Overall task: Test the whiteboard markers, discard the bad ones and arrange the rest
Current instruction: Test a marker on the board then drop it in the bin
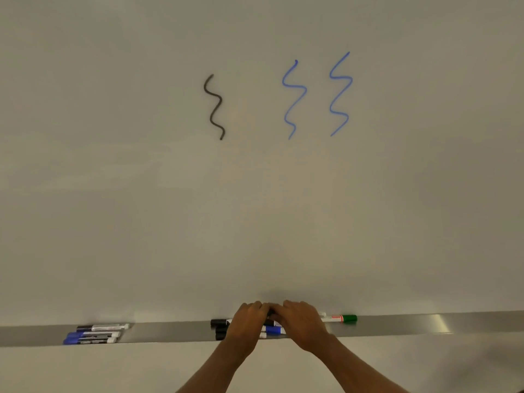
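Both my hands are down on the metal marker tray [425, 324] under the whiteboard [255, 208]. My left hand [248, 321] and my right hand [300, 321] meet over a heap of markers [272, 330] with black and blue caps, and their fingers curl over a dark marker between them. How they grip it is hidden. A green-capped marker [341, 318] lies just right of my right hand. One black-capped and two blue-capped markers [93, 334] lie side by side far left on the tray.
One black squiggle [214, 106] and two blue squiggles [295, 99] [340, 93] are drawn on the upper part of the whiteboard. The tray runs the full width of the view, bare metal between the marker groups and to the right.
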`<move>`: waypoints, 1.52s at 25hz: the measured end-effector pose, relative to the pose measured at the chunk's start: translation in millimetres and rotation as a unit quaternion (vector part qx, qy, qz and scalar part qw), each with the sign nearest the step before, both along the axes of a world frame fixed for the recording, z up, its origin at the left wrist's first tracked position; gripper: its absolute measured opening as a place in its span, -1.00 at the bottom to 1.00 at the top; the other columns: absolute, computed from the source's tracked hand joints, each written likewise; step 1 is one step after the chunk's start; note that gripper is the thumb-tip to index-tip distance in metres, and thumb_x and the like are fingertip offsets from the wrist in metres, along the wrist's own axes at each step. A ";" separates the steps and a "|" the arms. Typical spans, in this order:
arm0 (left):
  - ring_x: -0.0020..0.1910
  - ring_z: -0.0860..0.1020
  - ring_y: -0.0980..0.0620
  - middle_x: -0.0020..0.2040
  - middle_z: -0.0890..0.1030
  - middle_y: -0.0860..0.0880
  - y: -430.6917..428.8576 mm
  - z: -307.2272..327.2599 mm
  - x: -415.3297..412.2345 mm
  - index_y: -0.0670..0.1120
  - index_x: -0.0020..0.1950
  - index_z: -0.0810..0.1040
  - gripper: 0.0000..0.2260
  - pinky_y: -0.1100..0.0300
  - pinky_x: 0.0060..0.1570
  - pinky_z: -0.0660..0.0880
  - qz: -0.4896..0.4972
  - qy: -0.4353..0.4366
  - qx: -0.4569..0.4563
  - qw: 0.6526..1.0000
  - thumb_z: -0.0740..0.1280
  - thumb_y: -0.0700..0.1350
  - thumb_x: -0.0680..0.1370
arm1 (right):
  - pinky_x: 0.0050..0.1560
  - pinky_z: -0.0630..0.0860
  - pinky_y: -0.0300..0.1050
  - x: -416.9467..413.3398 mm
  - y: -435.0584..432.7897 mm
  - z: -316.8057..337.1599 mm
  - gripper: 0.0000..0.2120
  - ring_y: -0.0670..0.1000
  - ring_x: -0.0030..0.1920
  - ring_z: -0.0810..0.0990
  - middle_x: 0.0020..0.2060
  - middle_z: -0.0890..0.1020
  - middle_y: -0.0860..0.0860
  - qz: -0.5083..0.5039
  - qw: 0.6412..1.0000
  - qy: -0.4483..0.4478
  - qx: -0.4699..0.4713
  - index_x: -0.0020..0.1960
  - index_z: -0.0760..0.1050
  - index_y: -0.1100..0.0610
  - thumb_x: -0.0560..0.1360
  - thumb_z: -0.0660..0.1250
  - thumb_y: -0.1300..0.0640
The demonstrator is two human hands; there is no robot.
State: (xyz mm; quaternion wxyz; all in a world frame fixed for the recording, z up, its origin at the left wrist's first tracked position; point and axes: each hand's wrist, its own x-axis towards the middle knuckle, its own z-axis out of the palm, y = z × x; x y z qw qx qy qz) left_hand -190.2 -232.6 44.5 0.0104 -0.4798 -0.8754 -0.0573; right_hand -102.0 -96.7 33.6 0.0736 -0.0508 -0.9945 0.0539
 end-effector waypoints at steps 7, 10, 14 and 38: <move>-0.15 0.60 0.09 -0.06 0.64 0.05 -28.4 24.3 -29.3 -0.01 0.15 0.46 -0.58 0.23 -0.18 0.47 0.057 0.066 0.156 0.984 0.53 -0.08 0.36 | 0.34 0.31 -0.24 -29.4 -18.0 41.8 -0.56 -0.04 0.25 0.42 0.32 0.41 0.06 -0.021 0.967 0.100 -0.232 0.44 0.13 0.07 0.59 0.12 0.22; -0.18 0.63 0.05 -0.06 0.67 -0.01 -41.0 51.5 -50.0 -0.06 0.19 0.39 -0.41 0.19 -0.30 0.52 0.037 0.134 0.255 0.957 0.59 -0.07 0.27 | 0.23 0.33 -0.38 -50.0 -27.8 88.0 -0.57 -0.14 0.23 0.46 0.29 0.44 -0.08 0.017 0.937 0.166 -0.307 0.44 0.13 -0.03 0.61 0.16 0.06; 0.15 0.49 -0.10 0.25 0.54 -0.13 -58.4 120.4 -78.1 -0.08 0.33 0.36 -0.64 0.03 -0.05 0.50 0.062 0.239 0.309 0.918 0.03 0.04 0.61 | -0.04 0.50 -0.34 -77.5 -49.1 156.8 -0.73 -0.25 -0.09 0.56 -0.04 0.56 -0.21 0.066 0.893 0.344 -0.282 0.25 0.39 -0.16 0.56 0.23 -0.06; 0.52 0.07 -0.09 0.53 0.14 -0.11 -97.0 352.3 -197.9 -0.15 0.52 0.13 -0.55 -0.11 0.46 0.09 0.009 0.475 0.377 0.795 -0.05 -0.01 0.67 | -0.38 0.31 -0.35 -170.7 -95.9 360.2 -0.85 -0.08 -0.44 0.38 -0.46 0.49 0.01 0.009 0.696 0.718 0.003 -0.22 0.47 0.19 0.40 0.37 0.12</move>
